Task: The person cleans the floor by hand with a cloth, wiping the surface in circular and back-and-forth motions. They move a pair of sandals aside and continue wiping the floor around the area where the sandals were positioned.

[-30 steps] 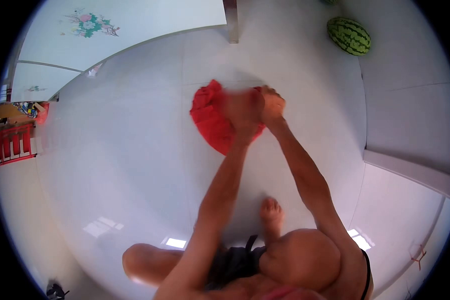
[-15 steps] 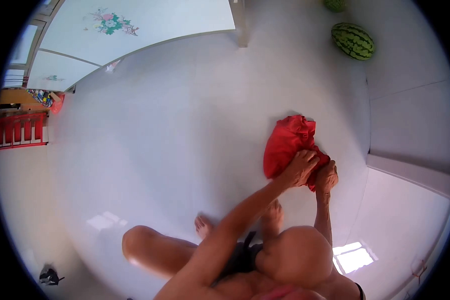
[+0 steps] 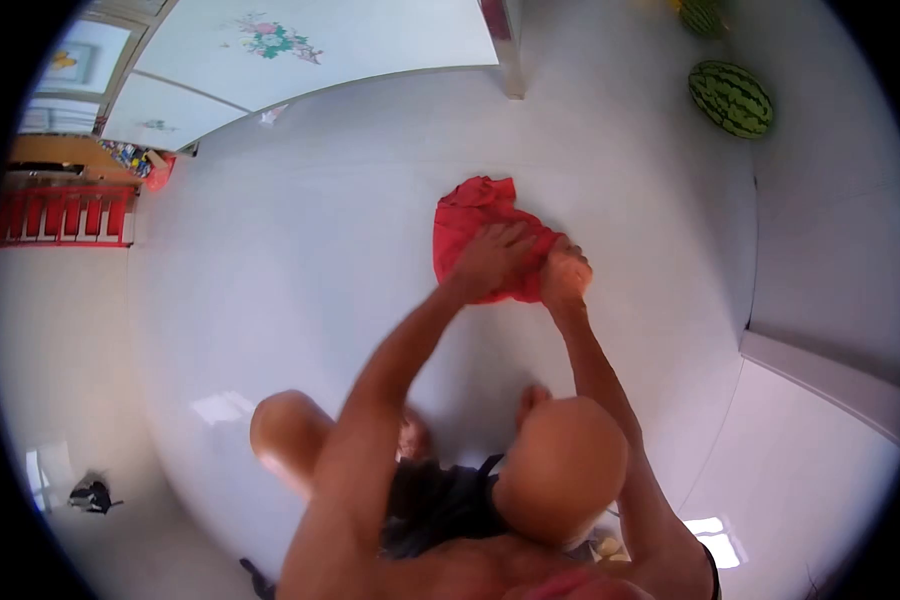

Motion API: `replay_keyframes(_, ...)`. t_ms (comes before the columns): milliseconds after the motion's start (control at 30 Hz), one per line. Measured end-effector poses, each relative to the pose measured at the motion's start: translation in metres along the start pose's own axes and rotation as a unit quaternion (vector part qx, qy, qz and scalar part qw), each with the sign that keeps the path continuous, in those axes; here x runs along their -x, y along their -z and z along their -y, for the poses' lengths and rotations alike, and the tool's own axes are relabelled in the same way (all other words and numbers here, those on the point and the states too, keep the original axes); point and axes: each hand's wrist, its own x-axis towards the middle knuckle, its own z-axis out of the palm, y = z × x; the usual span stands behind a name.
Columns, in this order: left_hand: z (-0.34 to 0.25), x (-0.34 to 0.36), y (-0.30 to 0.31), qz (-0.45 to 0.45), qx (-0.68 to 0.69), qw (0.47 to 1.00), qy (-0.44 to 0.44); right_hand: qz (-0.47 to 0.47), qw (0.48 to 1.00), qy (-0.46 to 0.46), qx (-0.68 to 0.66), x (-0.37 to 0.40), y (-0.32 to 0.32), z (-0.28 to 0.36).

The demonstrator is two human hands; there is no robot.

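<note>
A red cloth (image 3: 466, 222) lies bunched on the white tiled floor (image 3: 300, 250) in front of me. My left hand (image 3: 492, 262) presses down on its near part with the fingers curled into the fabric. My right hand (image 3: 567, 275) grips the cloth's right edge, close beside the left hand. Both arms reach forward from my crouched body, and my knees (image 3: 560, 470) show below.
Two striped watermelons (image 3: 731, 98) sit on the floor at the far right. A white panel with a flower print (image 3: 270, 35) stands at the back. A red rack (image 3: 62, 215) is at the far left. A small dark object (image 3: 92, 494) lies at the lower left.
The cloth and both hands swept from the middle to the right near my feet, then back forward and left to the middle of the floor.
</note>
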Motion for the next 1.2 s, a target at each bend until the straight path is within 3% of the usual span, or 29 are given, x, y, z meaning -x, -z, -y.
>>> replay_keyframes(133,0.070,-0.016,0.053,0.128,-0.014,0.991,0.046,0.095,0.995,0.017,-0.001,-0.021,0.006,0.035)
replay_keyframes(200,0.070,-0.029,0.100,0.235,-0.089,0.966,0.067,0.123,0.992,0.029,0.000,-0.026,0.014,0.034)
replay_keyframes(233,0.046,-0.038,0.157,0.320,-0.151,0.931,0.085,0.116,0.992,0.041,-0.009,-0.030,0.013,0.029)
replay_keyframes(300,0.040,-0.030,0.209,0.358,-0.124,0.921,0.084,0.132,0.989,0.061,-0.018,-0.019,0.010,0.022)
replay_keyframes(367,0.048,-0.001,0.213,0.259,-0.063,0.957,0.112,0.141,0.988,0.064,-0.030,-0.027,0.013,0.021)
replay_keyframes(500,0.093,0.056,0.125,0.062,-0.013,0.997,0.032,0.149,0.986,0.019,-0.068,-0.028,0.017,0.019)
replay_keyframes(567,0.094,0.070,0.075,0.063,0.014,0.994,0.084,0.141,0.985,-0.023,-0.099,-0.027,0.016,0.021)
replay_keyframes(633,0.086,0.075,0.023,0.048,0.057,0.991,0.110,0.115,0.986,-0.010,-0.122,-0.010,0.025,0.023)
replay_keyframes(700,0.063,0.073,-0.003,-0.040,-0.007,0.993,0.110,0.094,0.988,0.003,-0.122,0.009,0.028,0.019)
replay_keyframes(800,0.055,0.065,-0.018,-0.096,0.000,0.985,0.141,0.091,0.989,0.033,-0.110,0.017,0.031,0.022)
replay_keyframes(1000,0.070,0.059,-0.021,-0.152,0.036,0.985,0.073,0.158,0.986,0.017,0.047,0.008,0.024,0.037)
replay_keyframes(1100,0.079,0.036,-0.024,-0.124,0.045,0.991,0.029,0.150,0.982,0.071,0.090,0.004,-0.001,0.019)
replay_keyframes(1200,0.079,0.009,-0.021,-0.124,0.069,0.990,-0.014,0.177,0.976,0.069,0.109,-0.018,-0.002,0.002)
